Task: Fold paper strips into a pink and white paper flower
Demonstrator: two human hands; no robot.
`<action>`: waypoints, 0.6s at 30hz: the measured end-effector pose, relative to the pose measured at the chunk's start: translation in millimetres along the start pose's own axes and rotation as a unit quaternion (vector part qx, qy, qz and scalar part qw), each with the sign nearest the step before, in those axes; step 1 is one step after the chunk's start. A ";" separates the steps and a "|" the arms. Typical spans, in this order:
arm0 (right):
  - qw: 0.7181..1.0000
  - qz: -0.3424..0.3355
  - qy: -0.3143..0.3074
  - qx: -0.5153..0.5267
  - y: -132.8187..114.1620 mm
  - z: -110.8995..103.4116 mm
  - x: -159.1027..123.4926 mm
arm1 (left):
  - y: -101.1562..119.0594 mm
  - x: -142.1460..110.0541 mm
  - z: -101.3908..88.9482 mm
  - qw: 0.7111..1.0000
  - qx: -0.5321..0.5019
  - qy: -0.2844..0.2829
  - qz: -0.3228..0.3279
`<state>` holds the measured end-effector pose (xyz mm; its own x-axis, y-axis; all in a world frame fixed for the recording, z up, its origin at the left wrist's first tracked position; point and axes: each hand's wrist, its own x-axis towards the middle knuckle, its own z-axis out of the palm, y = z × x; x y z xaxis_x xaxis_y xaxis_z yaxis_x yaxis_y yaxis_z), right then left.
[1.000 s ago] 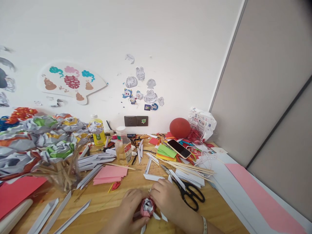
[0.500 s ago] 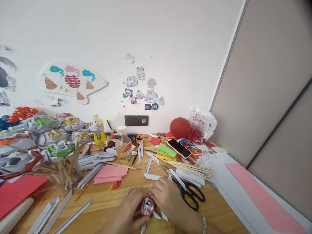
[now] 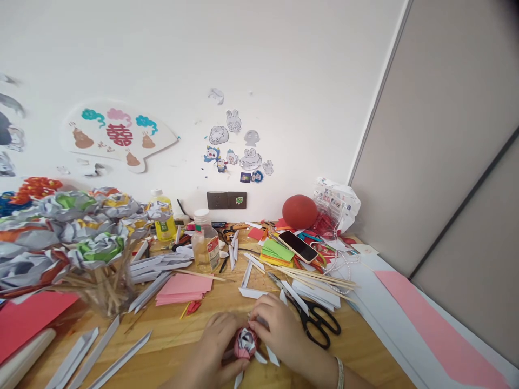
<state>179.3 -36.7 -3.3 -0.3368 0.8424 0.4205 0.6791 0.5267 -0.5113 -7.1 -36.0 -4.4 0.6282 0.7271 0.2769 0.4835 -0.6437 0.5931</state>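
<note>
Low in the middle of the head view, a small pink and white folded paper flower (image 3: 245, 344) sits between my two hands. My left hand (image 3: 217, 346) is curled around its left side, thumb at the lower edge and fingers behind. With bent fingers, my right hand (image 3: 278, 329) grips the flower's upper right edge. White paper strips (image 3: 272, 356) stick out below the flower on the right. Black-handled scissors (image 3: 320, 324) lie just right of my right hand. A folded white strip (image 3: 253, 293) rests on the table beyond my fingers.
Pink paper squares (image 3: 184, 289), a glue bottle (image 3: 206, 243) and thin sticks (image 3: 312, 275) lie beyond my hands. At left stands a clear container (image 3: 109, 300) of paper flowers. A phone (image 3: 298, 246) and red balloon (image 3: 300, 212) are at back right. Folded strips (image 3: 121, 359) lie front left.
My right hand's fingers have shifted slightly at the flower's upper right edge, its index finger lifting a little. My left hand and the flower stay nearly in place.
</note>
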 end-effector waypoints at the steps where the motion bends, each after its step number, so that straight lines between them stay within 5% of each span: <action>1: 1.000 0.002 0.002 0.007 -0.5 0.0 0.2 | -0.8 -0.2 0.5 1.000 -0.002 0.002 0.003; 18: 0.991 -0.091 0.025 -0.100 1.8 1.0 -2.4 | 2.2 0.3 -0.7 1.000 0.005 0.012 -0.017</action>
<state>180.7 -37.6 -6.0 -0.4365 0.7262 0.5311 0.7272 0.6324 -0.2670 -6.2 -37.0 -2.4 0.5968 0.7540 0.2743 0.5104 -0.6206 0.5953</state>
